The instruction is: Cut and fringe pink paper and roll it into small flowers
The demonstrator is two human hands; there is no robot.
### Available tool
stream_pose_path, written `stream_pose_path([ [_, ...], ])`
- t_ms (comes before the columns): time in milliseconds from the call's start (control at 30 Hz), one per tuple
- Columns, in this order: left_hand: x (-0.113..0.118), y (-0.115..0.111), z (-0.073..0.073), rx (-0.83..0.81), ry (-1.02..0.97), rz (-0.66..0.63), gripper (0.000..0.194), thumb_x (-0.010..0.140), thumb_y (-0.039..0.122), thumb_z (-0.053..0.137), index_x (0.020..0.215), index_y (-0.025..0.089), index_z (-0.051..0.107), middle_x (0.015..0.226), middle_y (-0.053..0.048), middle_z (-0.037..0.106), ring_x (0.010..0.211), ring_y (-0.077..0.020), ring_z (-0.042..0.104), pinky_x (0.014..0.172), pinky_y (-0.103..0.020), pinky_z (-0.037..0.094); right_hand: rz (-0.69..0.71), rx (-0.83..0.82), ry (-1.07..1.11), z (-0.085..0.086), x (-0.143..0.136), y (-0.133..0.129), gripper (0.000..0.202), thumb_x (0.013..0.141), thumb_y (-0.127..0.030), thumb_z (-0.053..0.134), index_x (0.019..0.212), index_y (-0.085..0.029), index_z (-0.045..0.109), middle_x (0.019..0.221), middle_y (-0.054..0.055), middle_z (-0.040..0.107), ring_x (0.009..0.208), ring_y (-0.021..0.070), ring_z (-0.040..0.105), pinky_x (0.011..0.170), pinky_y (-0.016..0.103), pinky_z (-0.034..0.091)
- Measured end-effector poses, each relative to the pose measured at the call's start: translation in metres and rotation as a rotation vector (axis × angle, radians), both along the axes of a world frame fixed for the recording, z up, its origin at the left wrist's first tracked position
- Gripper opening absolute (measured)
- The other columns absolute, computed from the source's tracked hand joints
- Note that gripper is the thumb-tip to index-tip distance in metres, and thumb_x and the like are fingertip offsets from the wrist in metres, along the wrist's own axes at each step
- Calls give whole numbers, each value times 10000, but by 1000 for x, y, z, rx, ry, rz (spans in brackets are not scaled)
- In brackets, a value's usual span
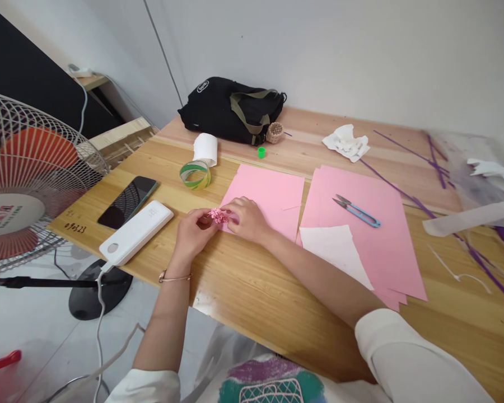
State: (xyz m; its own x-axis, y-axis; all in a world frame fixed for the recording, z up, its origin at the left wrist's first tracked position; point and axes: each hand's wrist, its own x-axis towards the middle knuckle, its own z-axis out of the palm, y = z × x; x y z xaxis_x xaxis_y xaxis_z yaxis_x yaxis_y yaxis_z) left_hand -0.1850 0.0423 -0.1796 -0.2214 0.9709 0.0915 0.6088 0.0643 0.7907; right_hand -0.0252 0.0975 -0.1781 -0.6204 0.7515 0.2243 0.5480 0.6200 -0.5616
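Between my two hands, just above the wooden table, is a small pink paper flower (218,215) with a frilly, finely cut head. My left hand (194,231) pinches it from the left side, fingers curled. From the right, the fingers of my right hand (248,218) close on its other edge. A sheet of pink paper (273,193) lies partly under my right hand. Further right, blue thread snips (356,210) rest on a stack of pink paper (386,246), beside a torn white sheet (336,249).
A white power bank (136,232) and a phone (128,201) lie at left, near a fan (25,196). Behind my hands are a tape roll (195,174), a tissue roll (205,149), a green cap (261,152) and a black bag (218,109). Purple strips (428,210) cross the right side.
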Motion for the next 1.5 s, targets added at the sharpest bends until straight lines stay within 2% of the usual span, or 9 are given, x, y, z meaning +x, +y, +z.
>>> stream_pose_path([
  [267, 1, 0, 1, 15, -41, 2, 312, 613, 279, 648, 897, 154, 677, 741, -30, 657, 657, -148, 563, 658, -273, 472, 17, -12, -40, 1, 1, -1, 339, 777, -162, 557, 1108, -182, 628, 1052, 85, 632, 1007, 245, 491, 840, 381, 371],
  [500, 0, 0, -1, 5, -42, -12, 284, 632, 280, 634, 879, 146, 679, 762, -44, 669, 676, -154, 577, 664, -279, 477, 9, -1, -75, -1, 0, 0, 196, 812, -217, 572, 978, -189, 671, 1005, 80, 623, 973, 231, 494, 803, 356, 364],
  [867, 4, 1, 2, 17, -22, -3, 253, 617, 265, 627, 844, 163, 677, 735, -23, 677, 650, -146, 576, 662, -277, 477, 7, 0, -68, -1, -1, 2, 154, 828, -269, 597, 922, -178, 678, 975, 83, 622, 957, 226, 502, 783, 345, 356],
  [1200, 2, 0, 0, 2, -35, -5, 322, 621, 275, 643, 915, 147, 664, 759, -33, 661, 666, -148, 573, 668, -280, 474, 6, -1, -44, 0, 1, 0, 324, 786, -320, 630, 1076, -175, 641, 1041, 87, 632, 994, 239, 503, 830, 366, 360],
  [1500, 1, -1, 3, 16, 27, 4, 342, 594, 331, 700, 882, 147, 674, 760, -31, 619, 686, -157, 560, 691, -299, 482, 0, 17, -22, -2, 1, -1, 293, 782, -263, 597, 1057, -175, 643, 1027, 78, 639, 979, 229, 511, 827, 354, 362],
])
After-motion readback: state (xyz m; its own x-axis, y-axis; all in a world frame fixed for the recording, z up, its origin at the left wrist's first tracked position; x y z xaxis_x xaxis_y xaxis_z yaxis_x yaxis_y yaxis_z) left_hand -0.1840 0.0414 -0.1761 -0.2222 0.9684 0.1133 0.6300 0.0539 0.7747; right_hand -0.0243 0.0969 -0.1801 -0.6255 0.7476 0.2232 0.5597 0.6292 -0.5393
